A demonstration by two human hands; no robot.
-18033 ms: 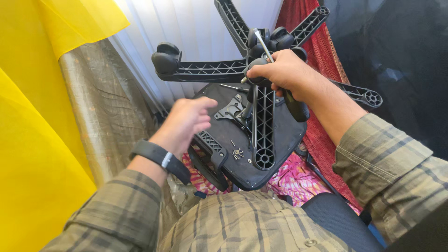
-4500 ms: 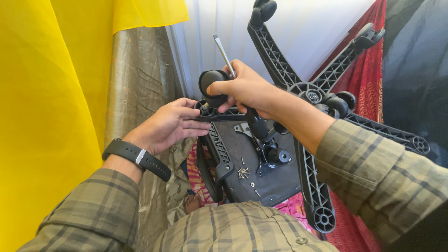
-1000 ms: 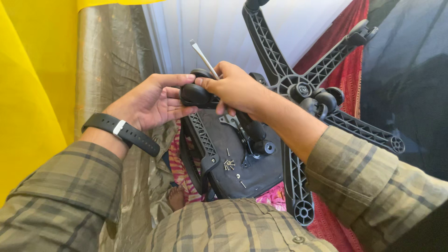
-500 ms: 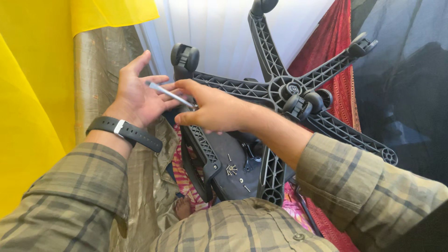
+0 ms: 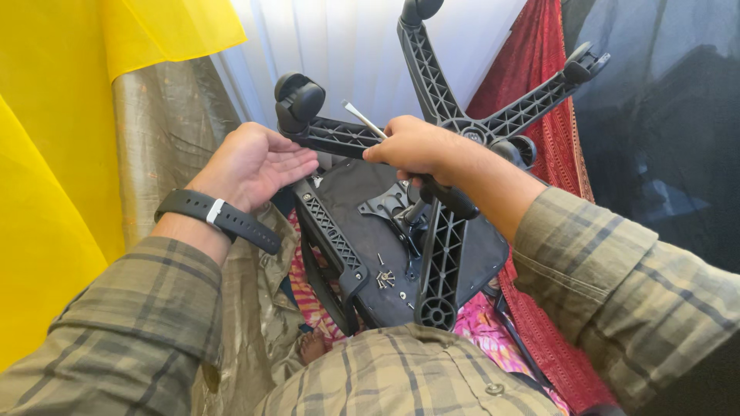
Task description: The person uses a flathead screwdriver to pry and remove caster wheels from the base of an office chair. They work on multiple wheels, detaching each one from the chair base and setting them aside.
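An upturned office chair lies before me, its black five-armed base [image 5: 455,127] up in the air. A black caster [image 5: 299,100] sits on the end of the arm at the left. My right hand [image 5: 416,146] is closed around a screwdriver [image 5: 362,119]; its metal shaft points up and left, and its black handle sticks out below my fist. My left hand [image 5: 258,166], with a black wristband, is open and palm-up just below the caster arm, fingertips beside the seat's edge. The black seat underside [image 5: 351,196] holds several loose screws [image 5: 385,278].
Yellow cloth [image 5: 54,154] and a dull golden sheet [image 5: 166,131] hang at the left, a white curtain [image 5: 347,46] behind, red fabric [image 5: 539,54] and dark sheeting [image 5: 663,115] at the right. Pink patterned cloth [image 5: 493,339] lies under the seat. An empty caster socket [image 5: 437,313] faces me.
My right hand pulled back to the right with the screwdriver, away from my left palm. My left hand dropped lower, under the caster arm. The base turned slightly.
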